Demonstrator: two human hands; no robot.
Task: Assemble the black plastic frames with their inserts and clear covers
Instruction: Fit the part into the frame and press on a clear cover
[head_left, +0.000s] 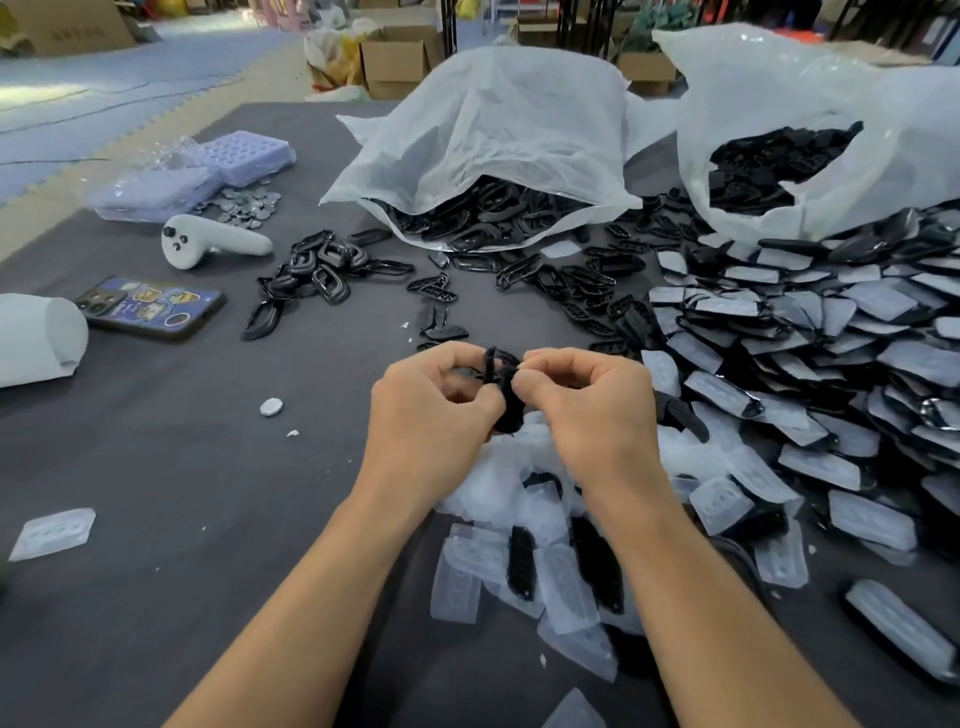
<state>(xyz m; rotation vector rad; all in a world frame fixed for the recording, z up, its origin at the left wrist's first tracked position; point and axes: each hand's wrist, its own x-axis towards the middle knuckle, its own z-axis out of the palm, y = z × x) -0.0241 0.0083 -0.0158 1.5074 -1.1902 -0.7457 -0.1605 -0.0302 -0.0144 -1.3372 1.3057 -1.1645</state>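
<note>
Both hands meet above the middle of the grey table (171, 467): the left hand (434, 402) and right hand (589, 402) pinch one black frame (501, 387) between curled fingertips. Clear covers (558, 577) crowd just below the wrists; finished pieces (810, 374) bank up to the right. Bare cloth lies leftward.

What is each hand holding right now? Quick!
Left hand: fingers curled, pinching the black frame.
Right hand: fingers curled, pinching the same black frame.
</note>
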